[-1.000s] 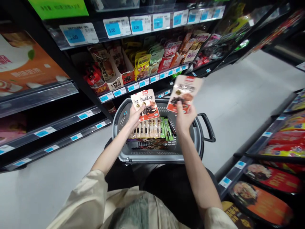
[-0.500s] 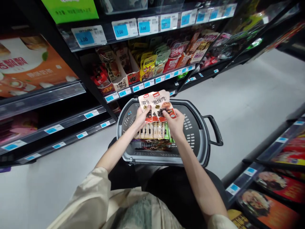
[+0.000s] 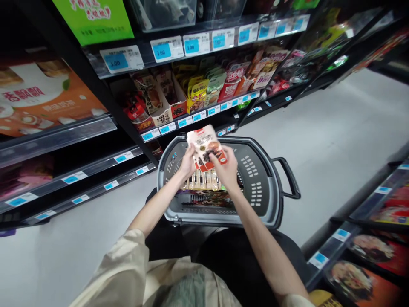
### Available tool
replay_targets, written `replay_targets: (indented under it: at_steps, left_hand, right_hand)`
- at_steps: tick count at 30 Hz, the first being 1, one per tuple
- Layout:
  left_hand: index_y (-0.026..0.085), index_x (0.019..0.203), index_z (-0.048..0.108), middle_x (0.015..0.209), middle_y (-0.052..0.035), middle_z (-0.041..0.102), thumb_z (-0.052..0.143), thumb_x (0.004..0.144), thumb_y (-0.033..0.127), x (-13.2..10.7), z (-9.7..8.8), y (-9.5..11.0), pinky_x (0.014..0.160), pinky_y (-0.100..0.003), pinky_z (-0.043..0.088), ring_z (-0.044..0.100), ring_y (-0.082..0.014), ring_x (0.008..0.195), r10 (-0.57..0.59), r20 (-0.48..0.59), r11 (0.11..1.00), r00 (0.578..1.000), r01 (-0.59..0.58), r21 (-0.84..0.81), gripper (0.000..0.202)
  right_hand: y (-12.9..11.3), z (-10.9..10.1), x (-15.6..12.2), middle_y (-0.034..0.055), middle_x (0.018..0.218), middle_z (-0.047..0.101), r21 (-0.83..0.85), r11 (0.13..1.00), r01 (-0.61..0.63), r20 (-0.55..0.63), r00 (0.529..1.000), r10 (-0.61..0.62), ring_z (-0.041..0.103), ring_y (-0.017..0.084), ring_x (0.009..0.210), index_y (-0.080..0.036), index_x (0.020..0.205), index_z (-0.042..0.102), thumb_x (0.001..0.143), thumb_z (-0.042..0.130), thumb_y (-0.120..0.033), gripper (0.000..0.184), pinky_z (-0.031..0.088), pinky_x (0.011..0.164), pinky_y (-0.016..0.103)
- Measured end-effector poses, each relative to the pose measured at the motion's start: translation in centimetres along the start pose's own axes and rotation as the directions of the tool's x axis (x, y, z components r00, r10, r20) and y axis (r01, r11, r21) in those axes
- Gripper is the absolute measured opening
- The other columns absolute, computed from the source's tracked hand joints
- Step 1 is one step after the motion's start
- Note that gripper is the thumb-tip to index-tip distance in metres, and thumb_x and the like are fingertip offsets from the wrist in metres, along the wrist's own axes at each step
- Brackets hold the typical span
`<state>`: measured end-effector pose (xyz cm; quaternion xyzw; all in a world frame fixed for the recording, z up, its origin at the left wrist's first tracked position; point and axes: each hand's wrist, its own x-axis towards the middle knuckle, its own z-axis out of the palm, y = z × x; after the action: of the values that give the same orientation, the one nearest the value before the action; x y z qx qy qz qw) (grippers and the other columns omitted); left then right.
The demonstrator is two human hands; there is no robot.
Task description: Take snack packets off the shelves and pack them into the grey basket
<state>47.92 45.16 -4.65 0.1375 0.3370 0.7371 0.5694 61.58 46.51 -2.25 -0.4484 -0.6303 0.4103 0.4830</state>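
Both my hands grip a small stack of white-and-red snack packets (image 3: 206, 145) above the shopping basket (image 3: 260, 170). My left hand (image 3: 188, 163) is closed around the left edge of the stack. With its thumb on the front packet, my right hand (image 3: 226, 167) pinches the right side. The packets overlap, and the front one is slightly blurred. Inside the grey basket, a row of beige snack packs (image 3: 204, 181) lies below my hands. Darker packages (image 3: 207, 198) sit nearer to me in the basket.
Ahead, a shelf holds boxed snack packets, among them yellow ones (image 3: 197, 94) and red ones (image 3: 230, 85). A large orange carton (image 3: 47, 104) stands on the left shelf. The basket handle (image 3: 289, 179) sticks out to the right. Bowl-pictured packages (image 3: 351, 281) line the lower right.
The packets, spread side by side earlier, now overlap in one stack. My right hand has moved left, closer to my left hand. The view has shifted slightly.
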Motion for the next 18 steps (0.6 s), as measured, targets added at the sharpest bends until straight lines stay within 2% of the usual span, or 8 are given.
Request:
replay_targets:
  at_steps: [3, 6, 7, 9, 11, 13, 16, 18]
  left_hand:
    - [0.015, 0.102, 0.072, 0.098, -0.0071, 0.079, 0.097, 0.057, 0.04, -0.1, -0.3, -0.3, 0.096, -0.039, 0.057, 0.075, -0.0248, 0.093, 0.064, -0.016, 0.992, 0.998, -0.061, 0.113, 0.057]
    - [0.015, 0.1, 0.071, 0.097, -0.0062, 0.078, 0.097, 0.057, 0.037, 0.1, -0.6, -0.3, 0.095, -0.039, 0.057, 0.075, -0.0221, 0.088, 0.109, -0.032, 0.973, 0.994, -0.1, 0.206, 0.055]
    - [0.015, 0.101, 0.071, 0.098, -0.0067, 0.079, 0.097, 0.056, 0.037, 0.2, -0.7, -0.3, 0.096, -0.039, 0.057, 0.075, -0.0221, 0.089, 0.131, -0.039, 0.966, 0.991, -0.118, 0.23, 0.057]
    - [0.015, 0.103, 0.071, 0.102, -0.0078, 0.079, 0.098, 0.055, 0.037, 0.2, -0.7, -0.3, 0.097, -0.039, 0.056, 0.075, -0.023, 0.092, 0.17, -0.032, 0.946, 0.985, -0.154, 0.287, 0.059]
    - [0.014, 0.101, 0.072, 0.102, -0.009, 0.079, 0.098, 0.055, 0.039, 0.0, -0.7, -0.5, 0.096, -0.04, 0.057, 0.074, -0.0238, 0.093, 0.179, 0.013, 0.923, 0.984, -0.173, 0.344, 0.058]
    - [0.014, 0.096, 0.074, 0.098, -0.0094, 0.079, 0.097, 0.056, 0.04, -0.3, -0.5, -0.7, 0.092, -0.039, 0.058, 0.075, -0.0241, 0.09, 0.18, 0.061, 0.894, 0.982, -0.189, 0.405, 0.054]
    - [0.014, 0.092, 0.073, 0.093, -0.0091, 0.079, 0.097, 0.053, 0.039, -0.7, -0.3, -1.0, 0.082, -0.035, 0.059, 0.074, -0.0232, 0.083, 0.273, 0.026, 0.834, 0.962, -0.25, 0.492, 0.053]
    - [0.014, 0.092, 0.072, 0.091, -0.0093, 0.079, 0.096, 0.056, 0.041, -0.9, -0.2, -0.9, 0.08, -0.034, 0.06, 0.074, -0.0228, 0.081, 0.418, -0.052, 0.781, 0.907, -0.329, 0.53, 0.051]
  right_hand:
    - [-0.3, 0.9, -1.1, 0.0101, 0.107, 0.07, -0.186, 0.976, 0.11, 0.099, 0.991, -0.093, 0.064, 0.029, 0.102, -0.022, 0.11, 0.064, 0.085, 0.07, -0.043, 0.033, 0.051, 0.097, 0.049]
    - [0.0, 0.3, -0.4, 0.0115, 0.115, 0.067, -0.142, 0.98, 0.139, 0.092, 0.988, -0.126, 0.061, 0.03, 0.11, -0.023, 0.11, 0.067, 0.083, 0.073, -0.046, 0.036, 0.049, 0.101, 0.047]
    - [0.3, 0.0, 0.1, 0.0114, 0.119, 0.066, -0.074, 0.994, 0.086, 0.049, 0.995, -0.083, 0.061, 0.029, 0.111, -0.024, 0.113, 0.066, 0.083, 0.073, -0.049, 0.04, 0.05, 0.099, 0.046]
    - [0.9, -0.7, 1.1, 0.01, 0.127, 0.066, 0.135, 0.986, -0.093, -0.099, 0.989, 0.107, 0.063, 0.025, 0.112, -0.025, 0.122, 0.062, 0.085, 0.068, -0.055, 0.048, 0.052, 0.095, 0.041]
    - [1.5, -0.7, 1.5, 0.0072, 0.131, 0.066, 0.34, 0.906, -0.25, -0.207, 0.921, 0.331, 0.065, 0.023, 0.116, -0.027, 0.126, 0.058, 0.087, 0.061, -0.061, 0.051, 0.053, 0.091, 0.038]
    - [1.7, -0.1, 1.2, 0.0052, 0.131, 0.068, 0.447, 0.823, -0.35, -0.124, 0.887, 0.444, 0.065, 0.023, 0.119, -0.028, 0.122, 0.061, 0.087, 0.059, -0.066, 0.052, 0.055, 0.09, 0.037]
    - [1.8, 1.6, -0.1, 0.0052, 0.128, 0.072, 0.514, 0.73, -0.451, 0.186, 0.889, 0.419, 0.065, 0.026, 0.121, -0.028, 0.113, 0.067, 0.085, 0.06, -0.071, 0.052, 0.056, 0.092, 0.04]
    - [2.3, 2.3, -0.6, 0.0043, 0.13, 0.071, 0.575, 0.661, -0.482, 0.189, 0.864, 0.466, 0.064, 0.025, 0.123, -0.029, 0.11, 0.066, 0.086, 0.059, -0.07, 0.048, 0.055, 0.097, 0.041]
